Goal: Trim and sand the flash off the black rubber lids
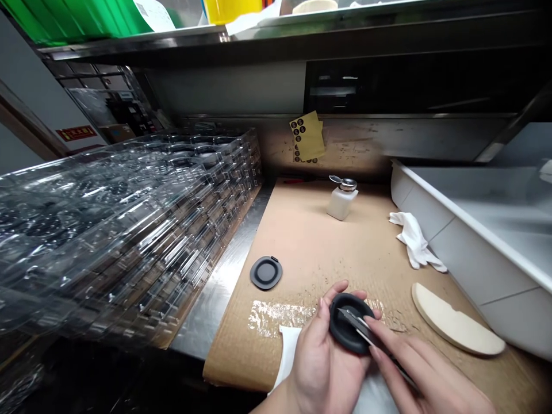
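Observation:
A round black rubber-like part (351,323) with a raised rim and a dished middle rests in my left hand (321,359). The fingers of that hand curl around its edge, palm up. My right hand (418,365) pinches slim metal tweezers (360,329), their tips against the dished face of the part. A similar dark grey round piece (266,272) with a small tab lies flat on the cardboard, left of my hands. White cloth or paper (288,351) shows under my left wrist.
Stacked clear plastic trays (185,230) fill the left side. On the cardboard (297,230) stand a white pump bottle (342,201), a crumpled white glove (416,241) and a cream half-round pad (457,325). A large white bin (457,230) borders the right; a metal shelf (259,43) hangs overhead.

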`<state>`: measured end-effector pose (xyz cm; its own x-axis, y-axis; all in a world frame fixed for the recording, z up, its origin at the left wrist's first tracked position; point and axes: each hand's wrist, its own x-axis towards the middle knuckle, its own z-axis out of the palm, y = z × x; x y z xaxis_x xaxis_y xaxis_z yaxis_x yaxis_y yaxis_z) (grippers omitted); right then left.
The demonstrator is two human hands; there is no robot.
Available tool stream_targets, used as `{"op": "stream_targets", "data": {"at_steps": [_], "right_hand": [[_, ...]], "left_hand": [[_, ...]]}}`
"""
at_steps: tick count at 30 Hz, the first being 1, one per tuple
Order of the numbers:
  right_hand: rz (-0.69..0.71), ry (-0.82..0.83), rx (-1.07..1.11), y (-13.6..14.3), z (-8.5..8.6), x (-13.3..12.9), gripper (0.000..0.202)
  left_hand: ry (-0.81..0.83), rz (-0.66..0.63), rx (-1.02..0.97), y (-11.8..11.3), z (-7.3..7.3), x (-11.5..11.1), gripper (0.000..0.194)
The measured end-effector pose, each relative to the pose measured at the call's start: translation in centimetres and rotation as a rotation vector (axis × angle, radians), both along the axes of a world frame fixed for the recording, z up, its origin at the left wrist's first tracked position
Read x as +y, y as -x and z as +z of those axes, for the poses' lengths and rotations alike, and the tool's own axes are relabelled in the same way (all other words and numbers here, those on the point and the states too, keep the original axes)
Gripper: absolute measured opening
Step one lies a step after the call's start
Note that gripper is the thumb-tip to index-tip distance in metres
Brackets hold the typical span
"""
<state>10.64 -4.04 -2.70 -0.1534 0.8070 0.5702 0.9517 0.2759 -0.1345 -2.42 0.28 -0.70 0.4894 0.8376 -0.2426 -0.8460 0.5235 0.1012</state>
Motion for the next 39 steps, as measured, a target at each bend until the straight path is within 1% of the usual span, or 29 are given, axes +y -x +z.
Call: {"op": "stream_targets", "data": {"at_steps": [3, 8, 16, 28, 39], "right_hand": [[0.022, -0.014, -0.031, -0.1, -0.1, 0.1, 0.034], [0.007, 0.0, -0.051, -0.3, -0.3, 0.3, 0.035], [0.081, -0.012, -0.093, -0.9, -0.7, 0.5, 0.037], [0.1, -0.004, -0.113, -1.1, -0.5, 0.4, 0.038], [0.171, 0.024, -0.126, -1.5, -0.3, 0.7, 0.037]], "left_hand": [[0.018, -0.002, 0.007, 0.0, 0.0, 0.0, 0.03], [0.03, 0.008, 0.03, 0.0, 0.2, 0.0, 0.03], [0.031, 0.013, 0.04, -0.1, 0.2, -0.1, 0.031], [0.024, -0.001, 0.045, -0.1, 0.2, 0.1, 0.03], [-0.011, 0.012, 0.037, -0.2, 0.1, 0.1, 0.031]]}}
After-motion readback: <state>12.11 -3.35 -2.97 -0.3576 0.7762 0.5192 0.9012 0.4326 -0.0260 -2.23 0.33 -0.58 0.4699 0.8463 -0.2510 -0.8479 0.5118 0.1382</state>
